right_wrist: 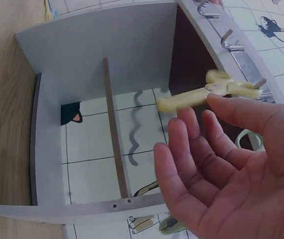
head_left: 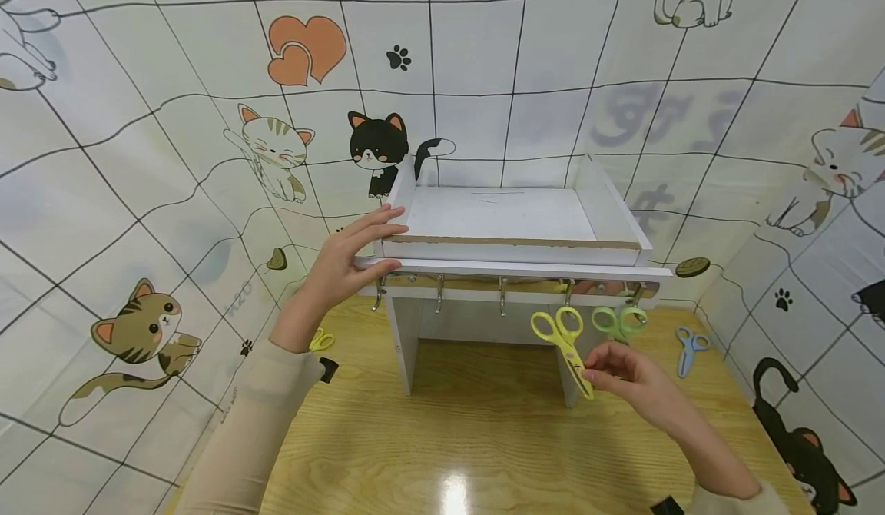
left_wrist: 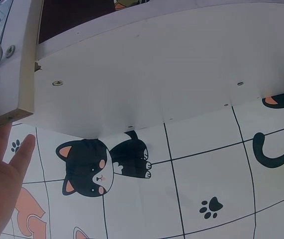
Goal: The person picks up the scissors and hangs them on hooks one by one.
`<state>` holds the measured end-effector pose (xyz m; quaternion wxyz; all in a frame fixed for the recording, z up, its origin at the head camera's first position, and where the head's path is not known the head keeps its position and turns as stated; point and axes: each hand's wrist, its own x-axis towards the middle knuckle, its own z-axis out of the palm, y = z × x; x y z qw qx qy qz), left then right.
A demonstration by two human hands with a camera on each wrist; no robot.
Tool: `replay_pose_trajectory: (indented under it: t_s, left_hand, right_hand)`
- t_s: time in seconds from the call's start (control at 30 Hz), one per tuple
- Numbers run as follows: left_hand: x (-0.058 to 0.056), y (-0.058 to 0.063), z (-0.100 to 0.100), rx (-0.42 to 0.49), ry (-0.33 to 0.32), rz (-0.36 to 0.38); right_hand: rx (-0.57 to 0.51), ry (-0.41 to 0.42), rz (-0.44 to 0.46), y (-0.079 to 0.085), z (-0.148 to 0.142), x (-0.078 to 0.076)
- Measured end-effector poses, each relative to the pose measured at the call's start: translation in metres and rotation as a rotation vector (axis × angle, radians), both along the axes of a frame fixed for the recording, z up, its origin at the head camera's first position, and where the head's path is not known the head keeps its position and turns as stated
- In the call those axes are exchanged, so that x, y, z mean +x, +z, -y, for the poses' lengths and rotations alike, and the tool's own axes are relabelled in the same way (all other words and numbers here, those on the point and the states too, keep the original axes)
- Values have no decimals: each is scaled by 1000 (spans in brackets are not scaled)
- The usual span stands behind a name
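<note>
Thumb and fingertips of my right hand [head_left: 639, 388] pinch a pair of yellow scissors [head_left: 565, 342] by the blade end. Their handle loops point up, right at a metal hook [head_left: 568, 292] of the white shelf unit [head_left: 512, 270]. In the right wrist view the hook's tip overlaps the yellow handles [right_wrist: 238, 88]. Green scissors [head_left: 618, 323] hang at the rightmost hook, beside my right hand. At the unit's left end rests my left hand [head_left: 339, 265], its fingers straight over the side wall and its thumb along the front ledge. In the left wrist view its fingertips are partly hidden behind the board.
Blue scissors [head_left: 689, 350] lie on the wooden table [head_left: 442, 430] at the right. Another yellow pair [head_left: 322, 340] shows partly behind my left forearm. More hooks [head_left: 439, 296] line the unit's front rail. A cat-printed sheet [head_left: 484, 54] surrounds the table at the back and sides.
</note>
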<state>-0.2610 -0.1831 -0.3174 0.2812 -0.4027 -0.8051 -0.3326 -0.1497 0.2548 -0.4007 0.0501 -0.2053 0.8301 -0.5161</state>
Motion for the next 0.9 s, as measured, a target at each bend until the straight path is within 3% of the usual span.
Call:
replay_pose_trajectory:
  t_s: [0.23,0.4,0.9]
  left_hand:
    - [-1,0,0,6,-8,7]
    - [-1,0,0,8,-6,10]
    - [-1,0,0,3,-10,8]
  right_hand:
    - [-3,183,245,-10,-15,-2]
    - [-31,279,307,-19,-30,-6]
    - [4,219,396,-14,-90,-14]
